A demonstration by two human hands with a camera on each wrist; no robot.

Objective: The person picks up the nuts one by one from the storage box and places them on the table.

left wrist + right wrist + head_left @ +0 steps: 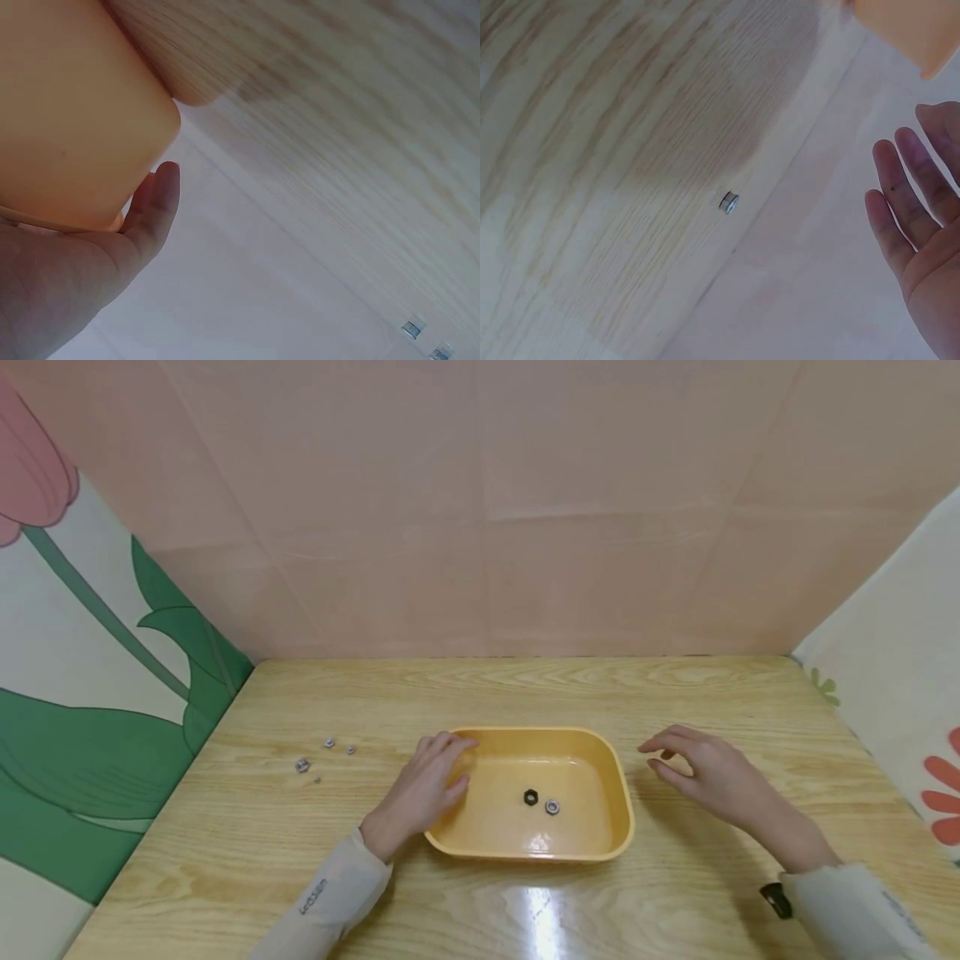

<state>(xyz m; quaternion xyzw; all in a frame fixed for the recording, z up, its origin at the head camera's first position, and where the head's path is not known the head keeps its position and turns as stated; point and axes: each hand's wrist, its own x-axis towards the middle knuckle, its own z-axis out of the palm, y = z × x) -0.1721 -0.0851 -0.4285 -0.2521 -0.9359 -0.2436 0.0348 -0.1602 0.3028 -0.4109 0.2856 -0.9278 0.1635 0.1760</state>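
Note:
A yellow rectangular tray (531, 858) sits on the table in the head view. Inside it lie a black hex nut (531, 797) and a silver hex nut (552, 807). My left hand (423, 781) is over the tray's left side, fingers relaxed and slightly bent; in the left wrist view it lies along the rim, and whether it touches is unclear. My right hand (705, 772) hovers right of the tray, holding nothing, with its fingers apart. A small silver nut (729, 202) rests on the table in the right wrist view.
Left of the tray, several small silver nuts lie on the wooden table (225, 843), the largest nut (302, 766) among them. A plain pinkish backdrop (480, 527) rises behind the table, with a flower-printed panel (97, 760) at the left.

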